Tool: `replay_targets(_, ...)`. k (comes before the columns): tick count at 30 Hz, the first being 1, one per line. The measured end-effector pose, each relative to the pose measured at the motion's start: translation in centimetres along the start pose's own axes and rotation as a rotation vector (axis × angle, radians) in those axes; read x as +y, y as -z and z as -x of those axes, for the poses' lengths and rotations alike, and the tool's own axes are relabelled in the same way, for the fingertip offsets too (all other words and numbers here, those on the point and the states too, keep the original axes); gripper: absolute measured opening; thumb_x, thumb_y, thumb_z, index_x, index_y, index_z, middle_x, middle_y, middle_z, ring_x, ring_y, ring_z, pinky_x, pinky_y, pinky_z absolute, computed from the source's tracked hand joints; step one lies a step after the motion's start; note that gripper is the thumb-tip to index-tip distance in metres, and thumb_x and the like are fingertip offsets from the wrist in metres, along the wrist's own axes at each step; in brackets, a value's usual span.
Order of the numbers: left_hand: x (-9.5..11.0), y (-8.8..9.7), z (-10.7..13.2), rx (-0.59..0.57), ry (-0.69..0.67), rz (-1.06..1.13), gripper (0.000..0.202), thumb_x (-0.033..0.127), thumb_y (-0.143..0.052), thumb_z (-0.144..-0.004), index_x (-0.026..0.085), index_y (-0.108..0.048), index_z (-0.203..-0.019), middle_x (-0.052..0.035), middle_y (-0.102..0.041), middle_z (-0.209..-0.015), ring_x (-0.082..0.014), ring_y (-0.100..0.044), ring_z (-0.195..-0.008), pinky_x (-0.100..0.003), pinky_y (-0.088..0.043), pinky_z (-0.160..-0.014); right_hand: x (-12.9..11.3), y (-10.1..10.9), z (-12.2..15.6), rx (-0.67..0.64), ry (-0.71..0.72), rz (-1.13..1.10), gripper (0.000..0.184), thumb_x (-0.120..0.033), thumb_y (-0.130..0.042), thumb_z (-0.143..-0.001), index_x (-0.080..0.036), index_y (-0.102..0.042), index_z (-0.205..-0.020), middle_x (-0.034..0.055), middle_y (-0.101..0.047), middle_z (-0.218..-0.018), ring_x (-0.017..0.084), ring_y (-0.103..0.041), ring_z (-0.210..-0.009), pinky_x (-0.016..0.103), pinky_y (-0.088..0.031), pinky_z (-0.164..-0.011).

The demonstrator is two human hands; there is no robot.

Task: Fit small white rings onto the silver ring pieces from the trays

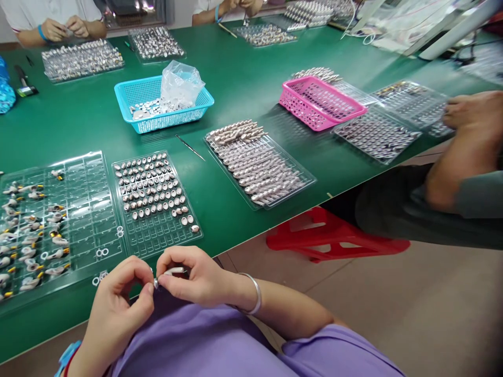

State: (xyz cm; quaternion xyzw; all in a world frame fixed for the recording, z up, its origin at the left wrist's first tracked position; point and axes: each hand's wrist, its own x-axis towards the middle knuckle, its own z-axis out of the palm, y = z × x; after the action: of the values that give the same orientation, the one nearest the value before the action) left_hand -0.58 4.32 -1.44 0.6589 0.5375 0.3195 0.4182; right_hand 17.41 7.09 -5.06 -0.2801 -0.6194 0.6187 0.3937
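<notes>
Over my lap, at the table's near edge, my left hand point(126, 296) and my right hand point(192, 277) meet with fingertips pinched. In my right hand is a white earbud-like piece with a stem point(175, 270), partly hidden by the fingers. My left thumb and forefinger close on a tiny part at its end, mostly covered. Just beyond lies a clear tray point(151, 235) with rows of small white cup-shaped shells. Left of it, a larger clear tray point(88, 186) carries white, black and yellow-tipped pieces. White rings point(102, 252) lie by its near side.
Tweezers point(190, 147) lie on the green table point(239, 73). Farther out are a blue basket point(147, 124) with small parts and a plastic bag, a tray of white stemmed pieces point(271, 175), and a pink basket point(301, 112). A red stool point(334, 235) and a co-worker's arm point(458, 162) are at right.
</notes>
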Motion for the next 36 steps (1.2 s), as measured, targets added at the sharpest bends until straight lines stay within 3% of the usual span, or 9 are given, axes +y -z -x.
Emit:
replay_targets(4, -0.1, -0.1, -0.1, 0.000, 0.050, 0.083, 0.013, 0.021, -0.058, -0.077, 0.020, -0.057, -0.064, 0.0002, -0.054, -0.063, -0.0137, -0.052, -0.059, -0.022, -0.043, -0.052, 0.5, -0.2, 0.0, -0.038, -0.093, -0.217, 0.015, -0.027, -0.062, -0.085, -0.014, -0.056, -0.080, -0.0028, -0.050, -0.069, 0.006, -0.040, -0.058, 0.018, -0.036, -0.051)
replay_targets(7, 0.2, -0.1, -0.2, 0.009, 0.045, 0.098, 0.014, 0.021, -0.058, -0.078, 0.021, -0.057, -0.064, 0.0010, -0.054, -0.063, -0.0132, -0.052, -0.058, -0.021, -0.043, -0.051, 0.6, -0.2, 0.1, -0.033, -0.105, -0.252, 0.018, -0.029, -0.064, -0.084, -0.014, -0.056, -0.080, -0.0027, -0.050, -0.070, 0.006, -0.040, -0.058, 0.018, -0.037, -0.052)
replay_targets(11, 0.5, 0.0, -0.1, -0.010, 0.033, 0.017, 0.014, 0.021, -0.056, -0.082, 0.021, -0.058, -0.069, 0.0019, -0.057, -0.064, -0.0125, -0.055, -0.058, -0.020, -0.045, -0.052, 0.4, 0.0, 0.1, 0.018, -0.063, -0.153, 0.013, -0.025, -0.065, -0.081, -0.015, -0.057, -0.078, -0.0032, -0.051, -0.067, 0.006, -0.040, -0.056, 0.018, -0.037, -0.051)
replay_targets(18, 0.8, 0.0, 0.1, -0.027, -0.043, -0.154, 0.014, 0.020, -0.057, -0.083, 0.021, -0.059, -0.070, 0.0027, -0.061, -0.064, -0.0112, -0.060, -0.057, -0.018, -0.049, -0.053, -0.2, 0.6, 0.2, 0.080, 0.130, 0.165, 0.007, -0.017, -0.064, -0.080, -0.015, -0.060, -0.074, -0.0023, -0.055, -0.066, 0.007, -0.047, -0.057, 0.019, -0.041, -0.055)
replay_targets(25, 0.9, 0.1, -0.3, -0.052, -0.088, -0.207, 0.013, 0.017, -0.057, -0.082, 0.022, -0.059, -0.070, 0.0041, -0.061, -0.065, -0.0097, -0.058, -0.057, -0.016, -0.048, -0.054, -0.3, 0.6, 0.3, 0.074, 0.183, 0.277, 0.007, -0.017, -0.061, -0.082, -0.016, -0.059, -0.076, -0.0014, -0.056, -0.067, 0.009, -0.048, -0.059, 0.019, -0.042, -0.058)
replay_targets(30, 1.0, 0.4, -0.3, -0.117, 0.043, -0.116, 0.014, 0.019, -0.056, -0.083, 0.022, -0.061, -0.070, 0.0034, -0.060, -0.067, -0.0108, -0.057, -0.062, -0.017, -0.047, -0.059, -0.3, 0.7, 0.4, 0.047, 0.183, 0.244, 0.007, -0.018, -0.062, -0.083, -0.015, -0.060, -0.077, -0.0013, -0.056, -0.068, 0.008, -0.047, -0.058, 0.019, -0.042, -0.057)
replay_targets(36, 0.2, 0.5, -0.1, -0.164, 0.206, 0.104, 0.018, 0.031, -0.062, -0.085, 0.021, -0.063, -0.070, 0.0022, -0.058, -0.067, -0.0113, -0.051, -0.061, -0.018, -0.041, -0.053, -0.1, 0.9, 0.3, -0.017, 0.095, 0.072, 0.006, -0.017, -0.063, -0.082, -0.013, -0.060, -0.078, -0.0012, -0.055, -0.069, 0.007, -0.045, -0.058, 0.018, -0.040, -0.055)
